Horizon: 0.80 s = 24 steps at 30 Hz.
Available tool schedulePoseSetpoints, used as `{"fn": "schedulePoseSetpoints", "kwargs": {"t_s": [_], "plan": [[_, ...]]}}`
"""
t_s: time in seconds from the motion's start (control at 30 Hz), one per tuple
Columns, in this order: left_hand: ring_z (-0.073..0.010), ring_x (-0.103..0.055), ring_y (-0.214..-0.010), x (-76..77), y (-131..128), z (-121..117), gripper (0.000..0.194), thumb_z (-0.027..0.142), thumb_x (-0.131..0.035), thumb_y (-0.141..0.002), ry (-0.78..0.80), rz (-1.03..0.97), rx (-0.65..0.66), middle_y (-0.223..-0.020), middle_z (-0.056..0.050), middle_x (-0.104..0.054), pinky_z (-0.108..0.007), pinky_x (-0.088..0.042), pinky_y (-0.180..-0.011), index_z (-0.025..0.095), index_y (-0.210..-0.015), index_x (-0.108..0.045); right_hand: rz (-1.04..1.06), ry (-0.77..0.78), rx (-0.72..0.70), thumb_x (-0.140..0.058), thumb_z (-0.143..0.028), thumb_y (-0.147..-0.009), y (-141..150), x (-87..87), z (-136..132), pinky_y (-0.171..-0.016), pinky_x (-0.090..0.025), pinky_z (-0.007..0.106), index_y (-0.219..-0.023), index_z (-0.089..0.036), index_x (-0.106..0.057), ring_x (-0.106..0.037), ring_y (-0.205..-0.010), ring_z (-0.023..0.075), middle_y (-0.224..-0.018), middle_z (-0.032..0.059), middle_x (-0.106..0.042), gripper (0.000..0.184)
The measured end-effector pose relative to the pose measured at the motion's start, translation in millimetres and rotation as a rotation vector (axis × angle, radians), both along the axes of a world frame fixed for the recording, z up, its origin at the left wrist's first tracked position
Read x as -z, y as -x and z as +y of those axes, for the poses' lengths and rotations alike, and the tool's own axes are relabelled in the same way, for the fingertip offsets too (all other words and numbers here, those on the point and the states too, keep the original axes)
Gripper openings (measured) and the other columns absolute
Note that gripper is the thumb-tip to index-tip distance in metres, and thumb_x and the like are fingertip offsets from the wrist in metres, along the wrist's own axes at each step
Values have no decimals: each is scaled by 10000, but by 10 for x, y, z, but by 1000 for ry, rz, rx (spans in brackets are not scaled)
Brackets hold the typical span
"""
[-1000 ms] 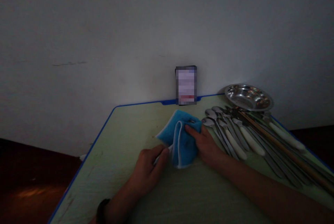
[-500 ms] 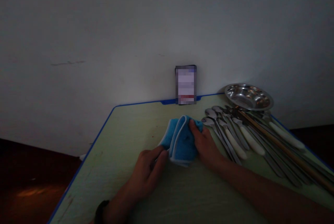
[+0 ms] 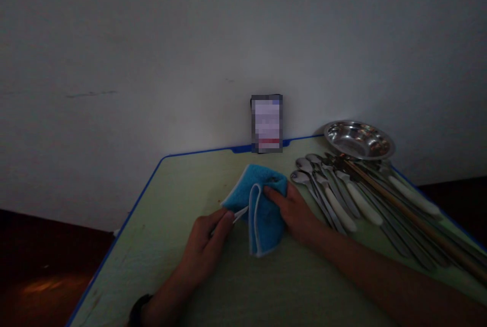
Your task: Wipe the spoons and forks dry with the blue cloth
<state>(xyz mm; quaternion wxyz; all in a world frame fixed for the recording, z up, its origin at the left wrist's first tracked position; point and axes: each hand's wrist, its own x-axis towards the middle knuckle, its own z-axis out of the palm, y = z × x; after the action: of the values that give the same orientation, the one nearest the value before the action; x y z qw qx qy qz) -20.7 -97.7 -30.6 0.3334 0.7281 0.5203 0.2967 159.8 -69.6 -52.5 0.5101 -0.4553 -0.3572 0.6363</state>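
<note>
My left hand [image 3: 207, 240] is closed around a thin, shiny metal utensil [image 3: 240, 213], and the far end of it disappears into a blue cloth [image 3: 268, 215]. What kind of utensil it is stays hidden. Folded over with a pale edging, the cloth is pinched by my right hand [image 3: 299, 210], thumb on top. Both hands are above the table. Just to the right of my right hand lie several spoons [image 3: 302, 177] and other cutlery, some with white handles [image 3: 361, 200].
A light green table [image 3: 190, 180] with a blue edge stands against a wall. At its back right is a steel bowl [image 3: 359, 141], with long wooden sticks [image 3: 403, 205] among the cutlery in front. A phone [image 3: 267, 124] leans on the wall, its screen blurred.
My left hand has drawn slightly left and down, exposing more of the metal utensil. The cloth has opened out and turned in my right hand. The view has shifted slightly.
</note>
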Motion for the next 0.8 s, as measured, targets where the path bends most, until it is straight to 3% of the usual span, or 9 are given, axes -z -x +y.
{"fn": "schedulePoseSetpoints", "kwargs": {"t_s": [0.07, 0.23, 0.33, 0.47, 0.57, 0.63, 0.7, 0.8], "plan": [[-90, -401, -458, -21, -8, -14, 349, 315, -324, -901, -9, 36, 82, -513, 48, -388, -214, -311, -463, 180, -591, -411, 44, -5, 34, -622, -418, -713, 15, 8, 4, -796, -468, 332, -930, -223, -587, -624, -830, 176, -862, 4, -672, 293], [-138, -508, -583, -126, -67, -114, 242, 275, -338, -869, -125, 199, 436, -636, -7, -534, -247, -385, -589, 177, -723, -503, 96, 53, 65, -597, -486, -716, 20, -13, 0, -715, -485, 326, -828, -212, -589, -629, -747, 183, -771, 2, -670, 296], [-139, -478, -544, -133, -89, -157, 196, 292, -381, -825, -207, 223, 520, -594, -6, -518, -252, -373, -562, 186, -696, -485, 161, 90, 94, -574, -501, -725, 18, -54, 7, -665, -483, 305, -811, -210, -570, -624, -747, 185, -800, 11, -669, 303], [-111, -420, -497, -42, -45, -139, 210, 297, -441, -824, -225, 235, 440, -542, 28, -442, -242, -327, -534, 188, -645, -425, 158, 142, 123, -558, -506, -727, 11, -99, 22, -608, -468, 284, -859, -222, -543, -615, -741, 184, -826, 13, -660, 314], [-114, -383, -499, 18, 27, -77, 291, 412, -366, -850, -240, -8, 282, -560, 32, -392, -242, -298, -496, 194, -661, -396, 24, 78, 71, -539, -517, -734, -1, -110, -2, -587, -446, 272, -827, -214, -538, -587, -673, 163, -737, -6, -630, 317], [-118, -381, -513, 19, 62, -26, 300, 415, -306, -875, -236, -146, 107, -578, 33, -375, -239, -303, -486, 197, -689, -393, -164, -43, -48, -562, -501, -725, -8, -125, -39, -578, -426, 256, -757, -199, -546, -548, -621, 139, -665, -23, -588, 305], [-119, -409, -545, -5, 71, 17, 251, 360, -320, -886, -222, -162, -47, -611, 28, -401, -232, -332, -502, 190, -728, -416, -358, -182, -223, -585, -468, -721, -10, -155, -82, -583, -411, 242, -712, -185, -558, -521, -616, 124, -651, -26, -567, 284], [-119, -441, -574, -42, 41, 50, 217, 328, -359, -872, -197, -120, -62, -644, 19, -439, -225, -361, -514, 178, -744, -449, -529, -306, -399, -565, -458, -742, -3, -216, -127, -596, -397, 239, -731, -179, -573, -517, -649, 123, -686, -16, -576, 280]]}}
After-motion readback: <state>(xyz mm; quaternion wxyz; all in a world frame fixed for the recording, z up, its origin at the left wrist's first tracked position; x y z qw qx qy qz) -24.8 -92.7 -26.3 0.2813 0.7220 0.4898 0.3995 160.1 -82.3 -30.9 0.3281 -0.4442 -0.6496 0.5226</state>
